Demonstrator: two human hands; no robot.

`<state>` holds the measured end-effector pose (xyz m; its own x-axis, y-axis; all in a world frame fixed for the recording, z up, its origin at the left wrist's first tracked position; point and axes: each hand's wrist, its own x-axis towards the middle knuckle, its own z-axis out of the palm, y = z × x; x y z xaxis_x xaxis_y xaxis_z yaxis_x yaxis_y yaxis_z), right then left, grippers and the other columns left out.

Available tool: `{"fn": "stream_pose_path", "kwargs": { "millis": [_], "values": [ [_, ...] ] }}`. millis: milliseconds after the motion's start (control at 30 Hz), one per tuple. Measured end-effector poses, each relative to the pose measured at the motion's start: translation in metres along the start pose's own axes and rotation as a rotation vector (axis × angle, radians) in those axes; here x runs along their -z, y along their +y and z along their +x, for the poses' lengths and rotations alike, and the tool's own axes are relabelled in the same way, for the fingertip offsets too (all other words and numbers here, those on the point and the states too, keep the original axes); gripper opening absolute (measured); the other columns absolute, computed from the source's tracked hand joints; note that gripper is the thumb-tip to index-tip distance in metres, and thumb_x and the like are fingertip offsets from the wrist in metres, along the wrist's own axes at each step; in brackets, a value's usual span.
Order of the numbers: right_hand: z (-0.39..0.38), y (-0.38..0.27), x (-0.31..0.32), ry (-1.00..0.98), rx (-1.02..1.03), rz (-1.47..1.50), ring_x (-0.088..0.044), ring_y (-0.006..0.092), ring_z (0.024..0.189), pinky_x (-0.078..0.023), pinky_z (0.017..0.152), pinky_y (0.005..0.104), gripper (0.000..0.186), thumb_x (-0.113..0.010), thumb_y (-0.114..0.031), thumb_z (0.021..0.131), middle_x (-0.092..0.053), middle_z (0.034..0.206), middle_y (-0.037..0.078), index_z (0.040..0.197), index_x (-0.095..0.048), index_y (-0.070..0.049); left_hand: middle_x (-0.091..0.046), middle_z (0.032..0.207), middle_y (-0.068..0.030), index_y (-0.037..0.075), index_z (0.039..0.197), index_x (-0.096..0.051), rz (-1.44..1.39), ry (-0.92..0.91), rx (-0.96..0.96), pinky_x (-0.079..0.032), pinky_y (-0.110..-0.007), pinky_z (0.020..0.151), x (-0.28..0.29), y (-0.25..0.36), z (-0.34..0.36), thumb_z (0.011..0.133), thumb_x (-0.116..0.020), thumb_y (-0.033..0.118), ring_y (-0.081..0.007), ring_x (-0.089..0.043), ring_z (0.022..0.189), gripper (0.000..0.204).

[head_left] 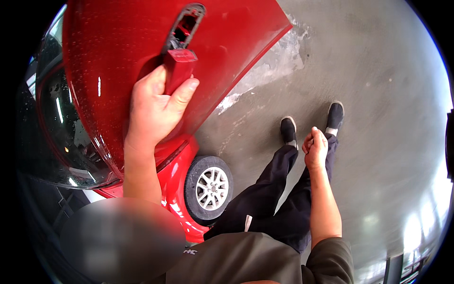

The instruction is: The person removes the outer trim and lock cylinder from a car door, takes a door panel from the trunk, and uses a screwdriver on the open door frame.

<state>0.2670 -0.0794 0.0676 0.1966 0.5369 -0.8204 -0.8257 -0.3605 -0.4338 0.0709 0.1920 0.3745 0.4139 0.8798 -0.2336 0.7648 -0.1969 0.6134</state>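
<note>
My left hand is wrapped round a red car door handle, with the thumb along its right side. The handle lies over the red car door, its outer end beside a dark oblong opening with a grey rim. Some of the red inside shows through that opening. Where the handle meets the door is partly hidden by my fingers. My right hand hangs in front of my legs, well away from the car. Its fingers are curled in and pressed together, and whatever they hold, if anything, is hidden.
The door stands swung out, its edge jutting over the grey floor. A car wheel with a silver rim is near my left leg. At the far left is the car's wet window glass. My dark shoes stand on the floor.
</note>
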Motion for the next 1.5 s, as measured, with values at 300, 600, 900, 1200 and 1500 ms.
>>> {"fn": "stream_pose_path", "kwargs": {
  "millis": [300,600,900,1200,1500],
  "values": [
    [0.010,0.070,0.035,0.095,-0.056,0.107,-0.031,0.0056,0.043,-0.028,0.041,0.0254,0.035,-0.061,-0.030,0.105,-0.038,0.056,-0.006,0.077,-0.053,-0.010,-0.073,0.097,-0.0098,-0.004,0.114,-0.066,0.142,0.038,0.067,-0.059,-0.032,0.083,-0.006,-0.005,-0.003,0.105,-0.062,0.013,-0.0154,-0.070,0.088,0.020],
    [0.016,0.089,0.069,0.125,-0.052,0.146,-0.031,0.0060,0.044,-0.028,0.041,0.0252,0.037,-0.062,-0.030,0.105,-0.037,0.056,-0.006,0.074,-0.051,-0.012,-0.071,0.094,-0.0083,-0.003,0.119,-0.062,0.113,0.095,0.097,-0.056,-0.032,0.082,-0.006,-0.007,0.002,0.107,-0.060,0.019,-0.0156,-0.068,0.085,0.025],
    [0.023,0.034,0.081,0.138,-0.037,0.094,-0.032,0.0069,0.044,-0.029,0.040,0.0260,0.037,-0.062,-0.030,0.105,-0.037,0.055,-0.006,0.074,-0.052,-0.011,-0.068,0.092,-0.0027,-0.003,0.120,-0.063,-0.083,-0.023,0.100,-0.055,-0.026,0.081,0.002,-0.004,-0.005,0.102,-0.070,0.020,-0.0089,-0.064,0.084,0.030],
    [0.006,-0.135,0.123,0.205,-0.049,-0.074,-0.030,0.0059,0.045,-0.028,0.043,0.0261,0.035,-0.061,-0.030,0.105,-0.035,0.055,-0.007,0.077,-0.052,-0.011,-0.071,0.094,-0.0075,-0.002,0.120,-0.065,0.267,0.043,0.482,-0.055,-0.029,0.070,-0.003,0.049,0.016,0.101,-0.067,0.008,-0.0103,-0.066,0.077,0.022],
    [-0.017,-0.341,0.110,0.193,0.043,-0.347,-0.031,0.0054,0.047,-0.027,0.043,0.0256,0.036,-0.061,-0.032,0.105,-0.036,0.057,-0.007,0.078,-0.051,-0.011,-0.071,0.082,-0.0195,-0.003,0.122,-0.068,0.443,-0.264,0.189,-0.054,-0.039,0.067,0.046,0.057,0.012,0.090,-0.078,0.018,-0.0234,-0.072,0.073,0.040]
  ]
}}
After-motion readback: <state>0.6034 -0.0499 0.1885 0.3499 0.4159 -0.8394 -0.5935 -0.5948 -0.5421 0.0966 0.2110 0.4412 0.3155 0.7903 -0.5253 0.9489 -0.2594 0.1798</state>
